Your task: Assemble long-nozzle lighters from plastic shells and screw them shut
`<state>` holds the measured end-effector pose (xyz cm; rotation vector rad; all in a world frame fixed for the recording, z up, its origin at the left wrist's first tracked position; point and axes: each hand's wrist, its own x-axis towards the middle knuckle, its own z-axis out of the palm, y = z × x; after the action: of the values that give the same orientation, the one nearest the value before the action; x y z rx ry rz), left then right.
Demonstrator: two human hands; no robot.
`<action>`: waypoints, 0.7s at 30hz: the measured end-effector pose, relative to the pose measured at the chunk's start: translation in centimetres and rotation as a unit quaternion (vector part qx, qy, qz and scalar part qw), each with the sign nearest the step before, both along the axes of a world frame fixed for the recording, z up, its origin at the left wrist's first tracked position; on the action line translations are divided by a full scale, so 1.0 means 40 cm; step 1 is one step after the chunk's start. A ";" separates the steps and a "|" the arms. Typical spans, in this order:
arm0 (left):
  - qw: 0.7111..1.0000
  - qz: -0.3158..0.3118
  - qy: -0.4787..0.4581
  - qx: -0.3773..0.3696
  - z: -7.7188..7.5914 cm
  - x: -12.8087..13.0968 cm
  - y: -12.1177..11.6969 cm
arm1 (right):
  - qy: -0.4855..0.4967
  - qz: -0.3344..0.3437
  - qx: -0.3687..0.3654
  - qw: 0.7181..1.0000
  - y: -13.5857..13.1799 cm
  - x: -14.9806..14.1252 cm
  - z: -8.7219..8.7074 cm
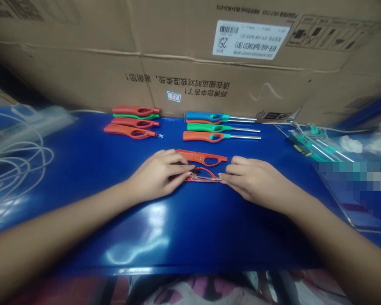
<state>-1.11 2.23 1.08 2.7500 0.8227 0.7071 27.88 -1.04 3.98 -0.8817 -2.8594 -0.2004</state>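
Note:
My left hand (160,173) and my right hand (252,178) meet at the middle of the blue table (178,228). Both pinch the ends of an orange lighter shell half (203,174) with small wires and parts inside it. Another orange shell half (203,157) lies just behind it, touching my left fingers. Farther back on the left lie several empty orange and green shells (133,123). To the right of those, three assembled lighters (220,127) with metal tubes lie in a row: blue, green, orange.
A large cardboard box (190,55) walls off the back of the table. White cables (15,161) coil at the left. At the right sit a clear bag of green parts with metal tubes (311,144) and a blurred patch.

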 end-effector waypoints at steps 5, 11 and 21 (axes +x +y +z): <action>0.998 0.000 0.060 -0.001 0.012 -0.002 -0.010 | 0.005 -0.007 -0.005 1.000 0.009 0.019 -0.001; 0.997 -0.005 0.072 0.002 0.010 -0.005 -0.004 | 0.003 -0.010 -0.009 1.000 0.010 0.025 0.001; 0.999 0.006 0.049 -0.005 -0.004 0.010 -0.012 | -0.003 -0.013 -0.021 1.000 0.011 0.028 -0.004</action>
<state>-0.72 1.73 0.93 2.7921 0.8601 0.5715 29.00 -0.60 3.82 -0.9291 -2.8685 -0.1470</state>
